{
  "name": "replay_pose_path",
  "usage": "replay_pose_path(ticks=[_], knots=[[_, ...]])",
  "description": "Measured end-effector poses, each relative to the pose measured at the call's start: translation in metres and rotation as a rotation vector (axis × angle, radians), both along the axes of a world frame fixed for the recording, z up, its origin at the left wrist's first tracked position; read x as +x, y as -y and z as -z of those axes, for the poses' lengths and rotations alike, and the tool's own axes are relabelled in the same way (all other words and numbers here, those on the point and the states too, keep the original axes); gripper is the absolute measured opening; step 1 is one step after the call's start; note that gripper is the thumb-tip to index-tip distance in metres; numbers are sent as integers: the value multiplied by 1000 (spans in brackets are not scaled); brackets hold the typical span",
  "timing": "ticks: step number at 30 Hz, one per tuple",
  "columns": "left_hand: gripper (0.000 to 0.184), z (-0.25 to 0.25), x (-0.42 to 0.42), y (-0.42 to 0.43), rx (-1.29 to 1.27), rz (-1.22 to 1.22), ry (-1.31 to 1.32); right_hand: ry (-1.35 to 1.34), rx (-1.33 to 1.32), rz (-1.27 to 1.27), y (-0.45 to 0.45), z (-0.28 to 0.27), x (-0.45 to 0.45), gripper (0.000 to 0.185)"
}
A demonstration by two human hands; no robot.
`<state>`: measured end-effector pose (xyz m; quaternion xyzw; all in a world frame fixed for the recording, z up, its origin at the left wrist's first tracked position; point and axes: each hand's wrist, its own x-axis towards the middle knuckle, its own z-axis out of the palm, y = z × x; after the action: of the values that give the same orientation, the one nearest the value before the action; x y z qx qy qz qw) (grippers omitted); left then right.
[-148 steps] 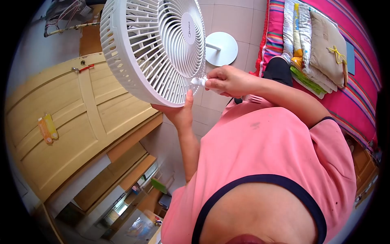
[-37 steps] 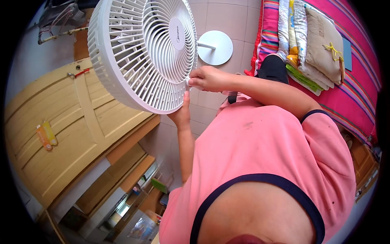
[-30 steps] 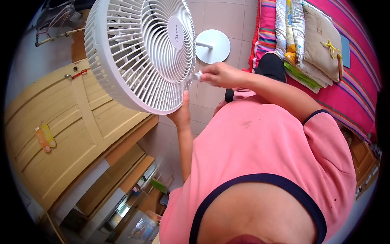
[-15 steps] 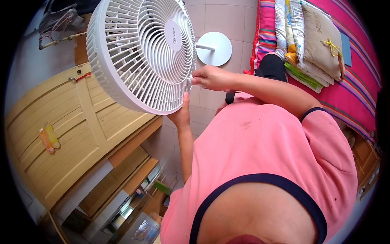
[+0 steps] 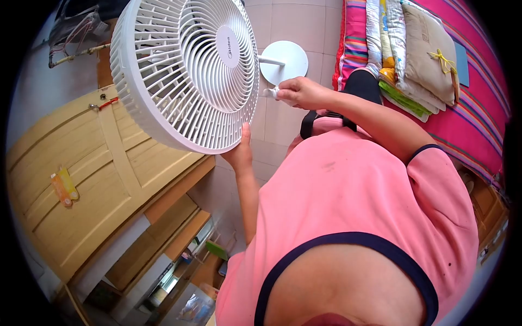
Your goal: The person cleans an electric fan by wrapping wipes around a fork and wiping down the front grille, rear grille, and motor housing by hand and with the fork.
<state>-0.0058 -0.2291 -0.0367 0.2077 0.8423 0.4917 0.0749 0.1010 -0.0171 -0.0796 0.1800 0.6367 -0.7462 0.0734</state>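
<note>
A white pedestal fan point(image 5: 190, 70) with a ribbed round grille and a Midea badge fills the upper left. Its thin pole runs to a round white base point(image 5: 288, 62) on the floor. My left hand point(image 5: 239, 149) grips the lower rim of the fan head, thumb on the front edge and the other fingers hidden behind. Just right of the grille, my right hand point(image 5: 307, 93) is closed in a pinch on a small crumpled white cloth or tissue point(image 5: 270, 93). That hand is apart from the fan.
On the right, a pink striped bed point(image 5: 478, 108) holds folded bedding and a beige cushion point(image 5: 429, 60). A pale wooden door point(image 5: 98, 168) with a red-handled item stands at left. Shelves point(image 5: 157, 239) are at lower left. Tiled floor point(image 5: 272, 127) lies beneath the fan.
My right hand has drawn away from the grille's edge toward the right, with the white piece still in its fingers. The fan head has shifted slightly left in view; my left hand stays on its rim.
</note>
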Motion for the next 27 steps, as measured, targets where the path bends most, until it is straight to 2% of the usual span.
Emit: replay_pose_path(ticks=[2,4,8,10,11,13,17,19,20,22,24,25,27], knots=[[65,5,-2,3,42,18,-96,-48,22,-7,9,9,-4,31],[65,2,-1,0,44,26,-81,-101,52,-15,13,10,-11,33],[67,-2,-1,1,33,63,-73,-49,68,-82,21,-5,-21,37],[66,-2,-1,0,33,73,-75,92,52,-84,15,-40,-24,31],[66,-1,-1,-1,46,82,-108,91,54,-86,18,-29,-33,31],[66,0,-3,2,46,103,-108,-234,258,-52,28,-3,-51,32],[68,-5,-8,6,-8,85,-46,-181,189,-96,23,-17,-48,31],[68,-4,-4,2,18,61,-77,52,93,-161,15,-30,-34,28],[67,-4,-3,1,30,47,-91,54,93,-163,17,-21,-30,28],[67,1,-3,3,33,37,-86,-45,42,13,20,4,-22,27],[68,-2,-2,3,-14,33,10,-76,56,3,14,4,-13,28],[66,-8,2,-3,41,8,40,-101,37,-20,15,-1,-10,28],[66,-3,-1,1,24,30,-4,-92,46,-83,15,-17,-8,30]])
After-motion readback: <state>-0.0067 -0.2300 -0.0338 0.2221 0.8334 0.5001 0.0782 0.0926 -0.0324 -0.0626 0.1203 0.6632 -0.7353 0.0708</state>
